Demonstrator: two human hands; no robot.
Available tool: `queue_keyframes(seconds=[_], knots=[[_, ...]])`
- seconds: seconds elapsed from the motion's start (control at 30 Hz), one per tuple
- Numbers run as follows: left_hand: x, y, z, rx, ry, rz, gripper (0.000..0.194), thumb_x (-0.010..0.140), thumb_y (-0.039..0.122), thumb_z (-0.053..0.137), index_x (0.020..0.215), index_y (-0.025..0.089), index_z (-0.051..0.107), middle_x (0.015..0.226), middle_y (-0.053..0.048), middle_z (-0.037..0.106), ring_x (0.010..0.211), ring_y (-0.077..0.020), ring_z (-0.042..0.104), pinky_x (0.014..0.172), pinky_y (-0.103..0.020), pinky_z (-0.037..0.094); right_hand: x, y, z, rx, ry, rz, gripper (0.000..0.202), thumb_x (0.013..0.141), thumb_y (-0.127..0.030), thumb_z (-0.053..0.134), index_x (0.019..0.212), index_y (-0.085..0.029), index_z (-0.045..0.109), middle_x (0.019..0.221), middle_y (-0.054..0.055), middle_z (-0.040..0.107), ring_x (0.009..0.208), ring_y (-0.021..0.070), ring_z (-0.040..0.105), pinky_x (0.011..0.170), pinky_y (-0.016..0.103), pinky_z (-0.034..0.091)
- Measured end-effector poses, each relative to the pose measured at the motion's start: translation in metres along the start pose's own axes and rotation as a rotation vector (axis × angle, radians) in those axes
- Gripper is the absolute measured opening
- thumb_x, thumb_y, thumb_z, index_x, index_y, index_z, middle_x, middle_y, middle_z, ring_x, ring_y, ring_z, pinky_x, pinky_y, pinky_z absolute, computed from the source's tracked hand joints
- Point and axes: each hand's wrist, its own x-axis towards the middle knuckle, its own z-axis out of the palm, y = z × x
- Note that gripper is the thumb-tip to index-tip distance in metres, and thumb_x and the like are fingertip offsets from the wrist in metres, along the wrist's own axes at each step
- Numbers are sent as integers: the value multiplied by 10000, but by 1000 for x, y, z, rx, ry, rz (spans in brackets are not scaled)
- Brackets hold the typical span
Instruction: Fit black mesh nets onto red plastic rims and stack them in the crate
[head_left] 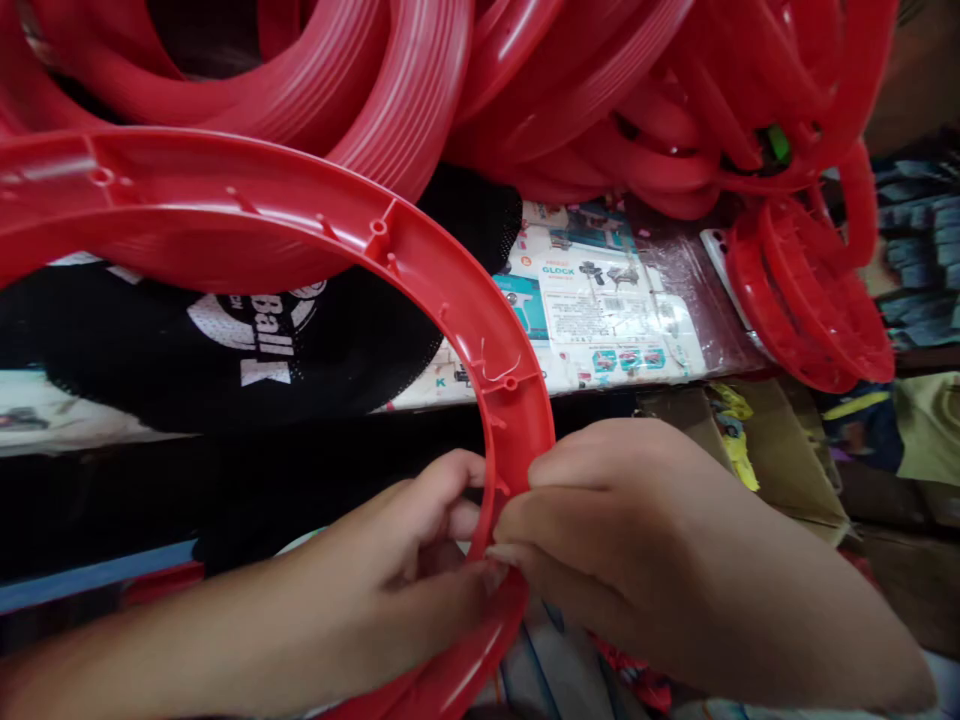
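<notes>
Fingers of left hand [427, 555] and right hand [607, 540] are gripping a red plastic ring shell [450, 275] at its four o'clock, its arc extending toward ten. Judged light, stiff, slick; pegs [325, 226] probably fragile, walls [529, 345] offering safer hold.

red glossy ring [459, 290] | hollow side showing, pegs and ribs inside | held at lower right

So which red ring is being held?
The front ring, hollow side showing, pinched in the fingers; the piled rings behind it aren't held.
</notes>
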Motion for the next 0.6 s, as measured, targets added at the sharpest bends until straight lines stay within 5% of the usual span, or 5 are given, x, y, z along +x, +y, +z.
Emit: queue_keyframes(seconds=[0.13, 0.3, 0.6], knots=[[1, 6, 5, 0, -19, -56, 288, 906, 320, 572, 1175, 242, 504, 967, -24, 665, 803, -146, 611, 706, -258, 453, 6, -11, -9, -60, -169, -5, 298, 843, -148, 583, 552, -212, 595, 529, -59, 528, 495, 71, 454, 523, 239, 353], [2, 4, 4, -114, -31, -47, 324, 876, 228, 625, 1186, 230, 534, 1002, -37, 694, 850, -146, 639, 739, -249, 459, 9, -10, -8, -32, -153, 23, 337, 843, -143, 567, 514, -215, 576, 467, -72, 493, 433, 54, 387, 479, 249, 302], [9, -4, -18, -261, -247, -28, 356, 914, 190, 570, 1264, 256, 567, 1068, -57, 718, 953, -152, 679, 856, -264, 480, 0, -6, -7, -20, -71, -7, 306, 891, -219, 535, 600, -237, 629, 566, -44, 585, 496, 72, 479, 481, 229, 344]])
